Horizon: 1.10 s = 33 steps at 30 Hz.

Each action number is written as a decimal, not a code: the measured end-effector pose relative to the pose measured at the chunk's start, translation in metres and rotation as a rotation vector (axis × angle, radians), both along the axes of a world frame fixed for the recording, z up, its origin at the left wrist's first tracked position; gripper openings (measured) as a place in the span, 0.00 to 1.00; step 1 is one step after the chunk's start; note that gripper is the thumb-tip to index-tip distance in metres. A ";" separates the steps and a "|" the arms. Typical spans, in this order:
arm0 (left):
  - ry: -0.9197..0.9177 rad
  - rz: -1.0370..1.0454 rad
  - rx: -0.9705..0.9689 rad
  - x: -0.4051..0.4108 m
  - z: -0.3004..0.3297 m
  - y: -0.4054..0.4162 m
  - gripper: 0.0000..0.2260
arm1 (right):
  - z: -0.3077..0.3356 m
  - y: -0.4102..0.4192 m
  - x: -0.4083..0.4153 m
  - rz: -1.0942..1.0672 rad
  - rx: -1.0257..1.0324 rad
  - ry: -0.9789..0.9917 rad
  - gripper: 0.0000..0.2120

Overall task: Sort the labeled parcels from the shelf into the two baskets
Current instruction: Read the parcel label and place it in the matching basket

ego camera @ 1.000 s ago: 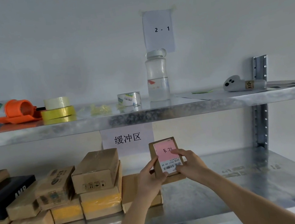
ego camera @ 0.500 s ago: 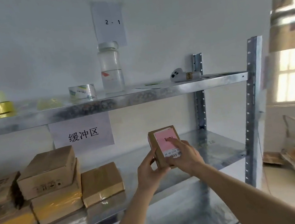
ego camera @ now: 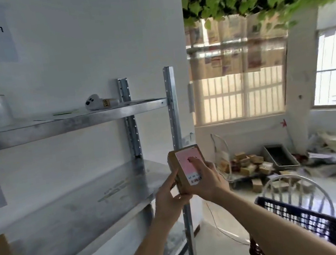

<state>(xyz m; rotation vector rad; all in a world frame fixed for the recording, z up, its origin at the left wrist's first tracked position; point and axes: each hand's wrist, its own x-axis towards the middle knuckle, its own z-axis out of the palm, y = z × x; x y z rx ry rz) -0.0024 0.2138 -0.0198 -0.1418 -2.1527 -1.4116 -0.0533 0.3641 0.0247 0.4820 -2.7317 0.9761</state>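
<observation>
Both hands, left hand (ego camera: 169, 200) and right hand (ego camera: 208, 183), hold the parcel (ego camera: 186, 168) upright; the dark basket (ego camera: 301, 223) sits below it, nearer the right hand.

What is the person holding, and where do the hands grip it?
A small brown parcel, held in both hands: left hand on its left side, right hand at its lower right, thumb on the pink label.

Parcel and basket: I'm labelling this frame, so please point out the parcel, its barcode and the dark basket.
parcel (ego camera: 177, 170): head view, brown side face.
barcode (ego camera: 196, 180): head view, on the stripes of the label's lower end.
dark basket (ego camera: 300, 215): head view, near lattice wall.
</observation>
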 end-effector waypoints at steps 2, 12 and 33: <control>-0.035 -0.063 -0.052 -0.023 0.001 0.029 0.38 | 0.000 0.035 -0.016 -0.064 0.008 0.006 0.47; -0.116 -0.165 -0.311 -0.140 -0.016 0.190 0.37 | -0.028 0.222 -0.105 -0.272 -0.045 0.049 0.61; -0.132 -0.365 -0.601 -0.301 -0.061 0.486 0.30 | -0.090 0.530 -0.182 -0.707 0.043 -0.146 0.58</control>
